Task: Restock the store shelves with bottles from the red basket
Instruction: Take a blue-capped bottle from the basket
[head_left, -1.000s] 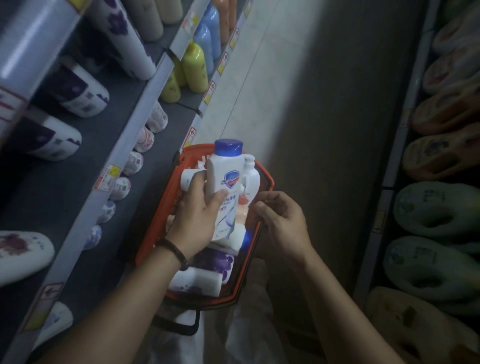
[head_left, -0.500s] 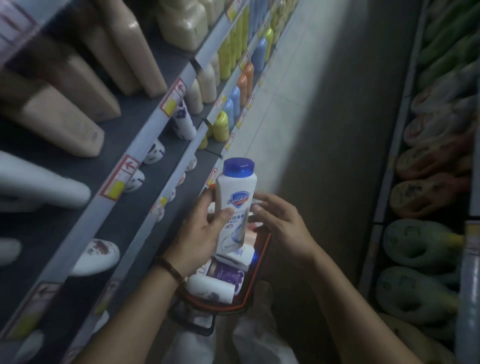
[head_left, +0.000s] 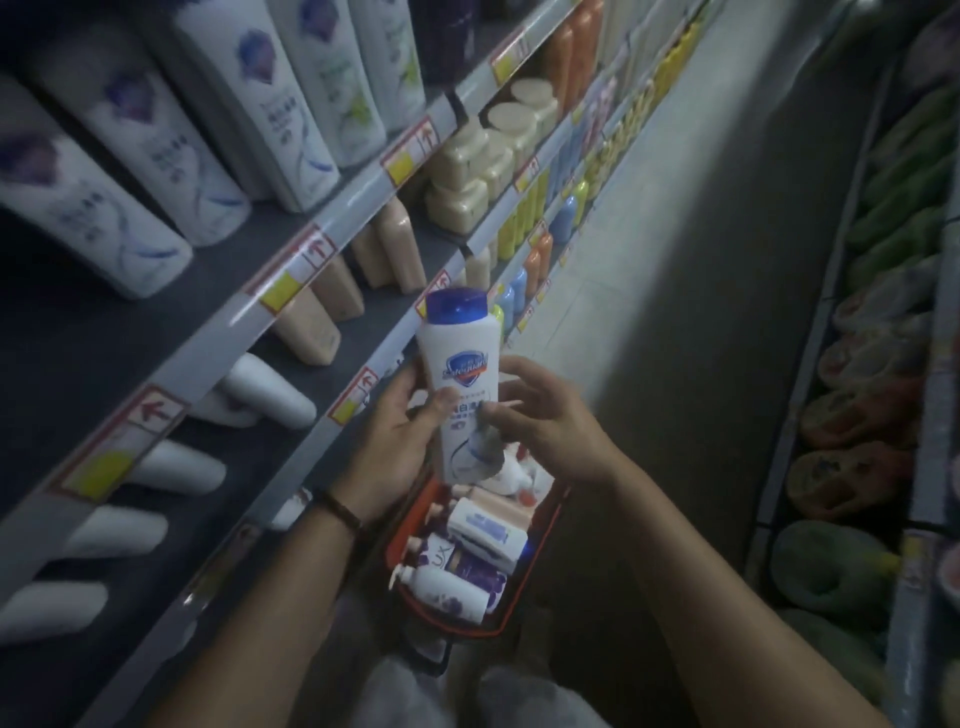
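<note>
The left hand (head_left: 395, 431) grips the lower body of a smooth white plastic bottle (head_left: 457, 384), thumb across the front, fingers wrapped behind. The bottle is flat-sided, widens toward its shoulders, stands nearly upright and carries a rounded glossy blue cap (head_left: 457, 306). The right hand (head_left: 550, 421) is loosely curved just beside it, thumb tip touching the label, fingers not closed round anything. A dark band (head_left: 340, 512) circles the left wrist. Directly below the hands sits the red basket (head_left: 397, 540), its thin plastic rim framing a jumble of lying bottles: a purple one (head_left: 457, 561), a white pump bottle (head_left: 447, 587). To the left run grey shelf edges (head_left: 311, 260) with price tags; the bottle's cap is near one edge. To the right, the pale aisle floor (head_left: 649, 260) lies open up to a rack of soft slippers (head_left: 857, 415).
</note>
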